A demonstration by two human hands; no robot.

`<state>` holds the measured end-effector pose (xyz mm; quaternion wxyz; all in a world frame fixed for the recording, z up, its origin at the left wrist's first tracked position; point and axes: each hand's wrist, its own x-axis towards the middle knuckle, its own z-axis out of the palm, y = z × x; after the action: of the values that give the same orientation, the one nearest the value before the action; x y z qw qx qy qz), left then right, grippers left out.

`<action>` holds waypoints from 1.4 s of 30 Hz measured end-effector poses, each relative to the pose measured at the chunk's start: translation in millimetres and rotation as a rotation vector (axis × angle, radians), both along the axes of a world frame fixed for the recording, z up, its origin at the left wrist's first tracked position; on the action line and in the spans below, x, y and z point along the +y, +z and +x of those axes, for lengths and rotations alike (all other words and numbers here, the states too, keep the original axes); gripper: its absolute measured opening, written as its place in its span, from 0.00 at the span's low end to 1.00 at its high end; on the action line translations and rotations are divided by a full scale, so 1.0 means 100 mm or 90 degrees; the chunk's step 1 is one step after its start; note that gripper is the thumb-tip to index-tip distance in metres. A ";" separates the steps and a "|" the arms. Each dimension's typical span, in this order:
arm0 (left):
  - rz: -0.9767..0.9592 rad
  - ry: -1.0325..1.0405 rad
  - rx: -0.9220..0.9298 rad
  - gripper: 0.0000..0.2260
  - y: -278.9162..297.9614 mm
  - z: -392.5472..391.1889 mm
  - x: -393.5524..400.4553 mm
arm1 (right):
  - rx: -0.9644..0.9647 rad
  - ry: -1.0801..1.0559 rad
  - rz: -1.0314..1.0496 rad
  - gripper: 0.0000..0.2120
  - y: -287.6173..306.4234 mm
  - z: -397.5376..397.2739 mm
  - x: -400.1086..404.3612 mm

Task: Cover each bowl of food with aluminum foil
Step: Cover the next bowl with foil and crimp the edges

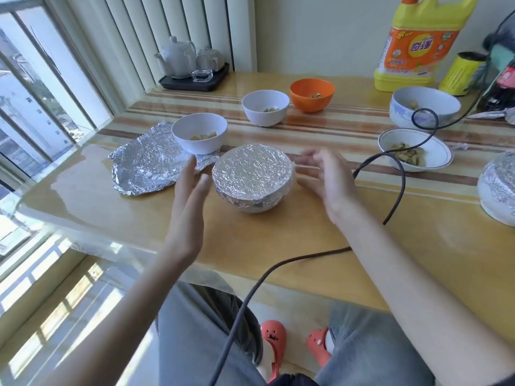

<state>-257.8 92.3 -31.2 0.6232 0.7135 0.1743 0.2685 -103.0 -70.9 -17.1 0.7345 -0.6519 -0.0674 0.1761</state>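
A foil-covered bowl (253, 176) stands in the middle of the table. My left hand (189, 196) hovers just left of it with straight fingers, holding nothing. On the bowl's right, my right hand (324, 179) is spread and blurred, a little apart from it. A loose crumpled foil sheet (145, 162) lies to the left, partly under an uncovered white bowl of food (199, 136). Further uncovered bowls hold food: a white one (265, 107), an orange one (311, 94), a blue-patterned one (423, 107) and a shallow rimmed one (415, 149). Another foil-covered bowl (498, 188) sits at the right edge.
A dark cable (401, 174) loops over the table's right half and hangs off the front edge. A yellow detergent jug (418, 43) and a yellow can (462, 73) stand at the back right. A tray with a tea set (192, 65) sits at the back left by the window.
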 end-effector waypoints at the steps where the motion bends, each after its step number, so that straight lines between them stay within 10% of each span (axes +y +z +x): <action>1: 0.149 -0.038 0.013 0.34 0.07 -0.04 0.06 | -0.061 0.014 -0.036 0.09 -0.03 -0.08 -0.13; 5: 0.628 -0.302 0.155 0.45 0.48 0.24 0.23 | -0.301 0.224 -0.284 0.12 -0.07 -0.32 -0.40; 8: 0.759 -0.411 0.344 0.44 0.65 0.57 0.16 | -0.423 0.203 -0.358 0.20 -0.02 -0.40 -0.33; 42: 0.710 -0.423 0.471 0.31 0.63 0.73 -0.02 | -0.458 0.208 -0.387 0.18 0.16 0.03 -0.24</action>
<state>-185.0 90.8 31.3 0.1181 0.9825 -0.0144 -0.1430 -100.0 -95.4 -0.7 0.4042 -0.8370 -0.3634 0.0641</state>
